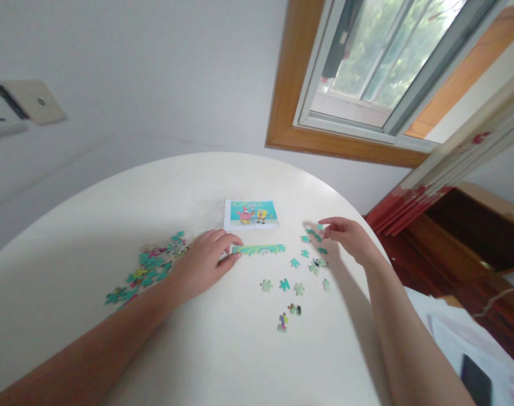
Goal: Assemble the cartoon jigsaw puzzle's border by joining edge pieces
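Strip: mid-table; left hand's thumb and finger, slightly parted, flank its left end, seemingly steadying it. Right hand: over pieces near right edge; whether gripping, I can't tell. Card: toward far edge, presumably for reference.

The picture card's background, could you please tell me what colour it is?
Mostly turquoise; the picture card shows best in the head view.
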Available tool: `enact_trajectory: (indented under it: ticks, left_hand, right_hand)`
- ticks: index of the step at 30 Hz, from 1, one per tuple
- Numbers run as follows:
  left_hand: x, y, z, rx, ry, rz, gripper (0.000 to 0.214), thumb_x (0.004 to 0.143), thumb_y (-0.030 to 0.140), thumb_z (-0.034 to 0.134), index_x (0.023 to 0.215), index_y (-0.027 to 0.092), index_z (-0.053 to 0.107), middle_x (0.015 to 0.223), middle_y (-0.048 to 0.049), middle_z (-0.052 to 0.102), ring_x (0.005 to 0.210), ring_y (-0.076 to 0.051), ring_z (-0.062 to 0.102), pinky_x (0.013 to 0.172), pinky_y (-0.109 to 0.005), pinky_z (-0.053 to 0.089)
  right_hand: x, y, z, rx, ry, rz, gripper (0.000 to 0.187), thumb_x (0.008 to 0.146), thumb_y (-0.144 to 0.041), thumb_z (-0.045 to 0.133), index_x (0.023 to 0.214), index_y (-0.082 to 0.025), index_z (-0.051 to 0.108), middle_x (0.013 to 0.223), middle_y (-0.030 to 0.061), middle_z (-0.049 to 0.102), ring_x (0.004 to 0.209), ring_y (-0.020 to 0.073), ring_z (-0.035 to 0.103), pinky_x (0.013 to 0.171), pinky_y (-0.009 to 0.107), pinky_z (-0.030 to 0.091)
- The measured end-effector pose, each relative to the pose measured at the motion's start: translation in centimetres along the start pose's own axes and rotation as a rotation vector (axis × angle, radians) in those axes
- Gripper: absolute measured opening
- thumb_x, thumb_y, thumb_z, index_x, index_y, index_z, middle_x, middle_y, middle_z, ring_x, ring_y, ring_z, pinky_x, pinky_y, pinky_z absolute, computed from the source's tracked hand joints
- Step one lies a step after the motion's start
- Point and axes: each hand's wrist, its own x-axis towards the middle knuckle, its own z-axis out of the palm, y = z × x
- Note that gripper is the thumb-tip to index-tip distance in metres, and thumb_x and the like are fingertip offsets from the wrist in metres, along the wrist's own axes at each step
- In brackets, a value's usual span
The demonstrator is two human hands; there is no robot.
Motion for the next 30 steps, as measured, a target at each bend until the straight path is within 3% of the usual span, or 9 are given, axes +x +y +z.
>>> enact_trajectory:
  ticks: [5, 11, 16, 20, 25, 30]
  left_hand:
    - [0.0, 0.1, 0.0, -0.001, -0.008, -0.005, 0.020, 0.090, 0.033, 0.050, 0.103, 0.021, 0.060, 0.088, -0.0036, 0.059, 0.088, -0.022, 0.054, 0.079, -0.034, 0.041]
    - [-0.1, 0.1, -0.1, 0.000, -0.007, 0.003, 0.019, 0.090, 0.032, 0.050, 0.102, 0.021, 0.059, 0.089, -0.0037, 0.059, 0.089, -0.022, 0.054, 0.080, -0.034, 0.041]
    - [0.0, 0.2, -0.1, -0.004, -0.005, -0.007, 0.019, 0.090, 0.033, 0.050, 0.102, 0.021, 0.060, 0.088, -0.0039, 0.059, 0.088, -0.022, 0.054, 0.080, -0.034, 0.041]
    - [0.0, 0.2, -0.1, 0.001, -0.013, -0.005, 0.021, 0.090, 0.034, 0.049, 0.103, 0.021, 0.060, 0.088, -0.0039, 0.059, 0.088, -0.022, 0.054, 0.080, -0.035, 0.041]
    - [0.0, 0.1, -0.1, -0.010, -0.009, -0.008, 0.021, 0.090, 0.034, 0.050, 0.103, 0.022, 0.060, 0.089, -0.0042, 0.059, 0.089, -0.023, 0.054, 0.080, -0.035, 0.041]
    - [0.0, 0.2, -0.2, -0.002, -0.023, -0.009, 0.021, 0.090, 0.034, 0.049, 0.103, 0.021, 0.060, 0.088, -0.0042, 0.059, 0.088, -0.023, 0.054, 0.080, -0.035, 0.041]
  right_hand:
    - [-0.7, -1.0, 1.2, 0.122, -0.175, -0.078, 0.022, 0.071, -0.029, 0.064, 0.091, -0.021, 0.071, 0.077, 0.0010, 0.069, 0.073, 0.0147, 0.062, 0.070, 0.028, 0.047]
    - [-1.5, -2.2, 2.7, 0.278, -0.304, -0.051, 0.023, 0.075, -0.030, 0.066, 0.096, -0.020, 0.068, 0.084, 0.0037, 0.069, 0.083, 0.0172, 0.067, 0.079, 0.034, 0.051]
    - [-1.6, -2.6, 2.9, 0.191, -0.291, -0.132, 0.020, 0.078, -0.026, 0.061, 0.095, -0.019, 0.068, 0.087, 0.0035, 0.066, 0.078, 0.0143, 0.064, 0.075, 0.032, 0.051]
    - [-1.5, -2.8, 2.8, 0.145, -0.283, -0.134, 0.025, 0.078, -0.025, 0.061, 0.102, -0.018, 0.064, 0.076, 0.0001, 0.064, 0.068, 0.0119, 0.061, 0.069, 0.028, 0.050]
    - [-1.2, -2.8, 3.4, 0.153, -0.257, -0.082, 0.015, 0.075, -0.027, 0.063, 0.086, -0.019, 0.057, 0.069, -0.0010, 0.064, 0.063, 0.0124, 0.061, 0.062, 0.025, 0.047]
    - [-1.2, -2.5, 4.6, 0.056, -0.259, -0.151, 0.014, 0.078, -0.029, 0.059, 0.083, -0.018, 0.065, 0.074, 0.0014, 0.067, 0.066, 0.0127, 0.061, 0.064, 0.025, 0.047]
